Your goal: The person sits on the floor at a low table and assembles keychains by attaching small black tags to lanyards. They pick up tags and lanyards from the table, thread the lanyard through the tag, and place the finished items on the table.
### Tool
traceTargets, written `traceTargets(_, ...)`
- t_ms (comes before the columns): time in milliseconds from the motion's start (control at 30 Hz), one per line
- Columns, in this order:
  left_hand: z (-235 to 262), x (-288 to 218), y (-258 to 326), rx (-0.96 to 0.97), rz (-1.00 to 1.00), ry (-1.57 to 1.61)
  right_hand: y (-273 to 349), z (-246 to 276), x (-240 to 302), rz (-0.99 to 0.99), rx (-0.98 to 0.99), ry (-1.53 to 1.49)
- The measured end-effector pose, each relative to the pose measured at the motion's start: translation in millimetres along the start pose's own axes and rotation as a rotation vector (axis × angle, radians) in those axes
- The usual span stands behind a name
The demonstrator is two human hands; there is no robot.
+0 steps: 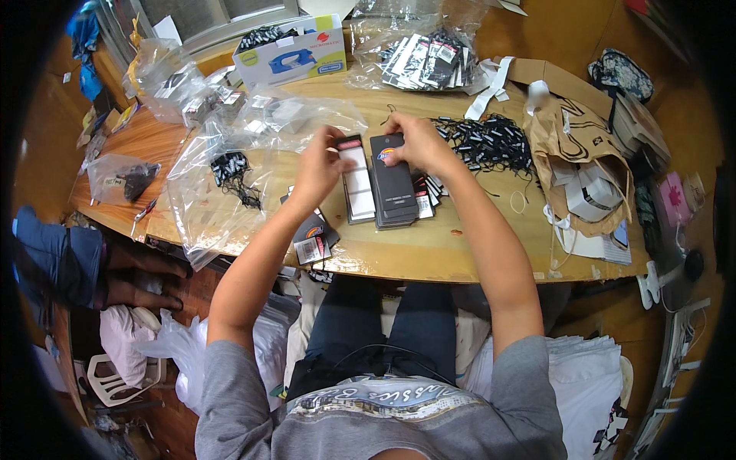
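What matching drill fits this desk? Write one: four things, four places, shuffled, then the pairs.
Things:
1. dark tag stack
2. blue and white box
3. brown paper bag
4. pile of black strings

Places:
A. far edge of the table, left of middle
B. right end of the table
C. under the right hand, beside the left hand
D. just right of the right hand

Pairs: 1-C, 2-A, 3-B, 4-D
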State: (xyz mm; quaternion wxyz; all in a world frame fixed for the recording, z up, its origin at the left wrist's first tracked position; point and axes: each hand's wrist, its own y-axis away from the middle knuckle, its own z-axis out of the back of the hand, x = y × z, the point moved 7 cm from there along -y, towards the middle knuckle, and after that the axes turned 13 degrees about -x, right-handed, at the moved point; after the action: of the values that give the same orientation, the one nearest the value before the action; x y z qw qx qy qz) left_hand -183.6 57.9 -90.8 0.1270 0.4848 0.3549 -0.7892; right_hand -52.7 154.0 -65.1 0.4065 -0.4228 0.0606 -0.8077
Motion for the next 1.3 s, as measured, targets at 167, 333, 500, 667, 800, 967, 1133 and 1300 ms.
traceTargets(167,24.8,-45.2,0.3,-0.064,0.167,0.277,3.7,26.5,10.9,-0.298,0.076,-0.667)
traceTargets(333,-6.2,-66.2,23.6,0.156,0.227,0.352,18.0,46.5,37.5,-0.166,-0.090,-0.585)
traceTargets(500,-12.4,-68.7,40.0,0.027,0.239,0.418,48.2,44.0,4.1,-0.334,-0.062,-0.373)
traceTargets(667,-6.8,-53.0,49.1,-0.014,0.332,0.501,83.8,20.2,-12.8,0.058,-0.008,0.099)
traceTargets(800,-13.4,-59.7,57.8,0.005,0.323,0.555,78.0,22.6,-35.8,-0.105,-0.014,0.242)
traceTargets(967,-16.9,-50.7,68.7,-0.001,0.373,0.667,75.2,28.8,-32.6,-0.031,-0.150,0.125)
traceTargets(1133,-26.9,-63.1,79.8,0.053,0.440,0.759,64.5,30.1,-48.6,-0.298,-0.111,0.029)
traceTargets(1300,-27.8,-67.3,80.3,-0.022,0.298,0.630,60.6,44.7,-66.9,-0.386,-0.170,-0.262)
